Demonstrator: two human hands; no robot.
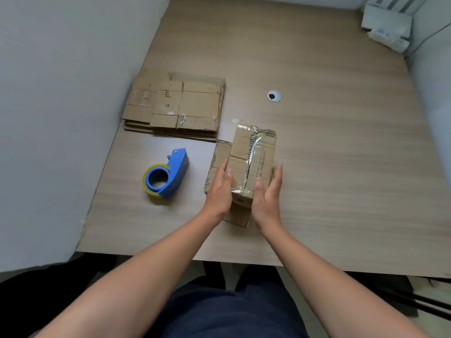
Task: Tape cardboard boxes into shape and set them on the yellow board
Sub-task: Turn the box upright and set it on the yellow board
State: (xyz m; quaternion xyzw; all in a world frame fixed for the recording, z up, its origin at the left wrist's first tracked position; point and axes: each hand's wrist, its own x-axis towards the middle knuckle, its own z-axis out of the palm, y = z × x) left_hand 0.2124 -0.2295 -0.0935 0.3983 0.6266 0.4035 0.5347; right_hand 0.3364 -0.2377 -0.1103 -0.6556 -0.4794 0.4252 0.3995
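We are pressing the box [253, 152] between 2 flat hands, near the front of the table [341, 167]. Our left hand [219, 189] is lying against its left side and our right hand [267, 193] against its right, fingers straight, thumbs resting on the taped top. The dispenser [168, 173] is lying left of the box, apart from it. The flat cardboard [175, 106] is sitting stacked behind the dispenser.
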